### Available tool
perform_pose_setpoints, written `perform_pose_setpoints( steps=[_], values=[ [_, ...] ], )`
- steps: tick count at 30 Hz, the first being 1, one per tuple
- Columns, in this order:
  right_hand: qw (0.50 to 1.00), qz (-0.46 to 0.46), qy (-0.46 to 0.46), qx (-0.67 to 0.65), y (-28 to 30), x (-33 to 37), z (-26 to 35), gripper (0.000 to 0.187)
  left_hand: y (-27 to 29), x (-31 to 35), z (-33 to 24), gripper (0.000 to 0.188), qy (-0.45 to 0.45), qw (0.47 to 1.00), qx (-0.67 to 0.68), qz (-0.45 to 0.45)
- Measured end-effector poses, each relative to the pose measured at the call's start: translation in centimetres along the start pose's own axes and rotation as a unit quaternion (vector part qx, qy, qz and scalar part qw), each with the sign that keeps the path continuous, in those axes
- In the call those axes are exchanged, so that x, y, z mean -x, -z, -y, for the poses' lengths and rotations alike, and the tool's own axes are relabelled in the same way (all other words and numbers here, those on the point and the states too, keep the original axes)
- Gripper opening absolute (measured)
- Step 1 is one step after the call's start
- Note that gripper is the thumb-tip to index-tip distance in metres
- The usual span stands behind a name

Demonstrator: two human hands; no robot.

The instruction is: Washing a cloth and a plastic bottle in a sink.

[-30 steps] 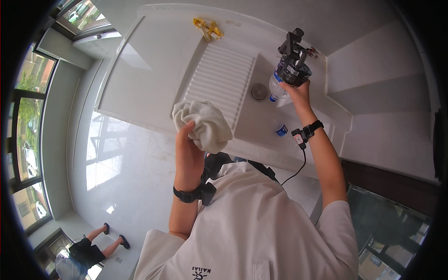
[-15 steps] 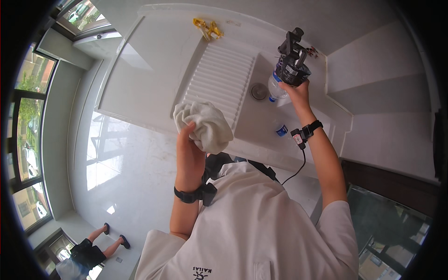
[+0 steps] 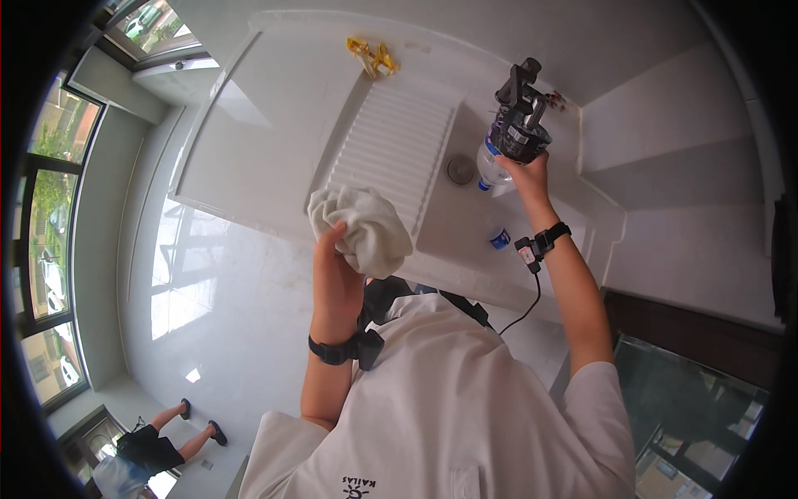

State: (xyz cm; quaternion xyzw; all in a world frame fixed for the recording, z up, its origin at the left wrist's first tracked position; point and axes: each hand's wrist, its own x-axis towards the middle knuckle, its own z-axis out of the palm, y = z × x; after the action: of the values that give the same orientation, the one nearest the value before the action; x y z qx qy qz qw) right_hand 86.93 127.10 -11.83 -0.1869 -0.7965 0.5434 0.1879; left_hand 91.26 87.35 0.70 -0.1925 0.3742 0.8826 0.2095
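I see the left hand (image 3: pixel 335 279) holding a white cloth (image 3: pixel 364 233), apparently bunched because the thumb (image 3: pixel 336 232) pins its folds, the ridged washboard (image 3: pixel 395 141) beyond it, while the right hand (image 3: pixel 525 173), its exact grip hidden, meets a dark printed wrapper (image 3: pixel 520 141) at the tap (image 3: pixel 519 87), beside a clear bottle (image 3: pixel 489 163).

White cloth (image 3: pixel 370 237) in left hand (image 3: pixel 335 279)

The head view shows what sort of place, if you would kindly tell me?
Probably a laundry area or balcony: there is a sink with a ridged washboard and a drain, near large windows.
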Motion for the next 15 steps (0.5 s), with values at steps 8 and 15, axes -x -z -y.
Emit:
perform_pose_setpoints(
  steps=[8, 15],
  values=[
    [1.000, -0.011, -0.009, -0.003, -0.2, 0.2, 0.1, 0.080, 0.5, -0.3, 0.0, 0.055, -0.001, 1.000, 0.016, 0.018],
    [0.999, -0.031, -0.006, 0.023, -0.1, 0.8, 0.0, 0.080, 0.4, -0.4, -0.2, 0.056, 0.013, 0.999, 0.013, 0.032]
  ],
)
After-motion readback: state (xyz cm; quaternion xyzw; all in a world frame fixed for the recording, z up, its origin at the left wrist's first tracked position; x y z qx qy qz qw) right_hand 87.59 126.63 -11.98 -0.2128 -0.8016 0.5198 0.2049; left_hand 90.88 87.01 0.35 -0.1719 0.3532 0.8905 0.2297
